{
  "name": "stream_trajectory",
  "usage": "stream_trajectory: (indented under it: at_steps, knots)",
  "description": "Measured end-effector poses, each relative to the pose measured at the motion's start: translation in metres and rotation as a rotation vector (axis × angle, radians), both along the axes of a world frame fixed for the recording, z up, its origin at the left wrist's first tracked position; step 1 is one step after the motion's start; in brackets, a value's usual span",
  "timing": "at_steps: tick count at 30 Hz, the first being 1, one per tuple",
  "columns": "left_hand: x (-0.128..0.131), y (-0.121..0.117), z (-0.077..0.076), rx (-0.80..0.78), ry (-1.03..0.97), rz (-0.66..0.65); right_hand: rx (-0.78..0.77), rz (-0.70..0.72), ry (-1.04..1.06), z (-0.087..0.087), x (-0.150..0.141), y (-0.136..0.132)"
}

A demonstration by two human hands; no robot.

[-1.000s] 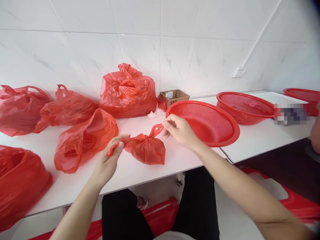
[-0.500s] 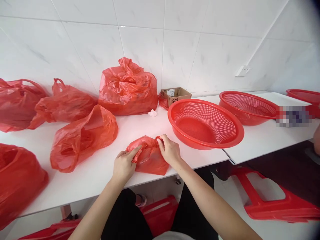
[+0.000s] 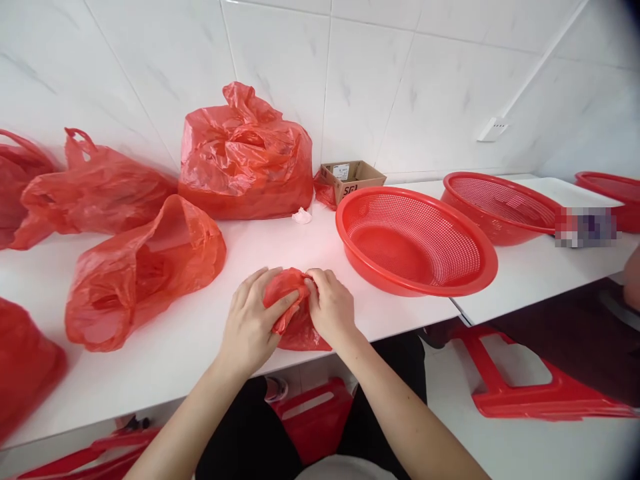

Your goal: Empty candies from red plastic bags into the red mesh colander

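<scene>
A small red plastic bag (image 3: 303, 331) lies at the front edge of the white table (image 3: 200, 353), bunched up between both hands. My left hand (image 3: 253, 323) wraps round its left side, thumb pressed over the gathered plastic. My right hand (image 3: 330, 303) pinches the bag's upper right part with thumb and fingers. What the bag contains, if anything, is hidden. Just right of my right hand stands a wide red plastic colander (image 3: 400, 263), with nothing visible inside. Left of my hands an opened red bag (image 3: 195, 247) lies on its side.
A large full red bag (image 3: 250, 180) stands against the tiled wall, beside a small cardboard box (image 3: 350, 180). More red bags (image 3: 100, 193) sit at the left. A second colander (image 3: 500, 207) is on the right, near another person's arm (image 3: 631, 280). Red stools (image 3: 540, 393) are below.
My left hand has moved forward and closed further round the small bag. Both hands are nearer each other, and the bag is more bunched. The view has shifted slightly.
</scene>
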State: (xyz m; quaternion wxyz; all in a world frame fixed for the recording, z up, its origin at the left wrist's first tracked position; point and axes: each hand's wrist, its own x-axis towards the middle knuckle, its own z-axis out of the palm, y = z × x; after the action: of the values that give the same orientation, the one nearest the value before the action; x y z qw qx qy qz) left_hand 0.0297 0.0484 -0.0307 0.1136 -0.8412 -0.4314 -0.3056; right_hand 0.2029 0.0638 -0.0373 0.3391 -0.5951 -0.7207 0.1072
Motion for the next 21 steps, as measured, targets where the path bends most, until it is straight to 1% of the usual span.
stream_trajectory:
  at_steps: [2, 5, 8, 10, 12, 14, 16, 18, 21]
  knots:
    - [-0.001, 0.012, -0.002, -0.030, 0.022, -0.094, -0.030, 0.028, 0.018, -0.009, -0.005, 0.001]
    - [-0.013, 0.021, -0.013, -0.050, -0.014, -0.092, 0.049, 0.075, 0.096, -0.021, 0.004, 0.008]
    - [-0.030, 0.014, -0.026, -0.077, -0.055, -0.080, 0.134, 0.100, 0.132, -0.023, 0.025, 0.016]
    - [-0.039, 0.007, -0.033, -0.111, -0.066, -0.053, 0.144, 0.094, 0.117, -0.022, 0.037, 0.019]
    - [-0.041, 0.002, -0.037, -0.142, -0.070, 0.007, 0.147, 0.062, 0.083, -0.021, 0.040, 0.018]
    - [-0.035, -0.002, -0.039, -0.145, -0.078, 0.085, 0.186, 0.021, 0.046, -0.021, 0.035, 0.014]
    - [-0.024, -0.003, -0.039, -0.130, -0.084, 0.139, 0.236, 0.006, 0.042, -0.025, 0.025, 0.009]
    - [-0.012, -0.005, -0.040, -0.135, -0.094, 0.137, 0.238, 0.052, 0.081, -0.030, 0.014, 0.006]
    - [0.000, -0.007, -0.045, -0.198, -0.101, 0.113, 0.179, 0.114, 0.166, -0.040, 0.005, 0.004]
